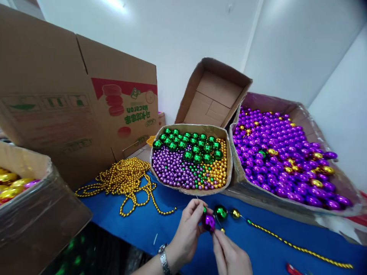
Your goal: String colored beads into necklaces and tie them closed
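Purple bead is sitting between my hands over blue tablecloth; my left hand is pinching a small green bead, my right hand pinching the purple bead's lower end, apparently threading, likely needing a steady pull.

Above a blue table, the left hand, a watch at its wrist, holds a purple ball; the right hand pinches its lower end. Beside them, a green ball and a gold ball lie in line with a gold strand running right. Beyond the hands stands a tray of green balls and purple, gold and green beads, with gold chains heaped at its left, a box of mostly purple balls at its right.
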{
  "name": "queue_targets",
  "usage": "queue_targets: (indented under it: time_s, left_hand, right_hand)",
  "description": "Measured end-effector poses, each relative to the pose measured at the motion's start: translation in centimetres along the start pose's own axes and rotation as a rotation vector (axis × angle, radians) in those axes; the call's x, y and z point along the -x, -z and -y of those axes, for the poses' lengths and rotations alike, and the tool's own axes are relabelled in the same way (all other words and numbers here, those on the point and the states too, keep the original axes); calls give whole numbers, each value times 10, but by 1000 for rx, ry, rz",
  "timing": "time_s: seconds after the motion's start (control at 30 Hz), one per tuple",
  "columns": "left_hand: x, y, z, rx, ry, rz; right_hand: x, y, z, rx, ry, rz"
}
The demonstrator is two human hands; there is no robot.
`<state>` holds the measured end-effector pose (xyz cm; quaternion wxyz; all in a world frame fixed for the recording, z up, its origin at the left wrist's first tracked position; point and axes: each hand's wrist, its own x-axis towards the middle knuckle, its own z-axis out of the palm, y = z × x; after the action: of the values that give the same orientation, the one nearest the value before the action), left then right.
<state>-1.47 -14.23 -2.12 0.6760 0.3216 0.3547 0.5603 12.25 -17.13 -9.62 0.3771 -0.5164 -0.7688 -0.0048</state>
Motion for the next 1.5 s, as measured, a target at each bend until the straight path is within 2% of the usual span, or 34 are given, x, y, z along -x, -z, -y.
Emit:
queue_targets:
  time_s: [0.1, 0.27, 0.57, 0.77, 0.97, 1.23, 1.5]
  left_hand:
    - [0, 0, 2, 1, 4, 19]
    - [-6, 0, 5, -2, 58, 38]
    - [-27, 11, 5, -13, 109, -24]
    - [-40, 20, 9, -43, 134, -40]
    - [-54, 17, 10, -100, 181, 43]
    - [-60, 21, 17, -149, 176, 54]
    - [-59, 20, 18, -170, 176, 91]
  right_hand:
    - [-3, 12, 9, -25, -29, 47]
    - [-9, 26, 20, -54, -168, 160]
    - [-22, 22, 19, -98, -220, 286]
    - [-30, 27, 14, -312, -251, 420]
    - [-30, 19, 0, -306, -354, 412]
    - [-20, 3, -9, -235, -395, 415]
    - [-18, 10, -8, -203, -374, 412]
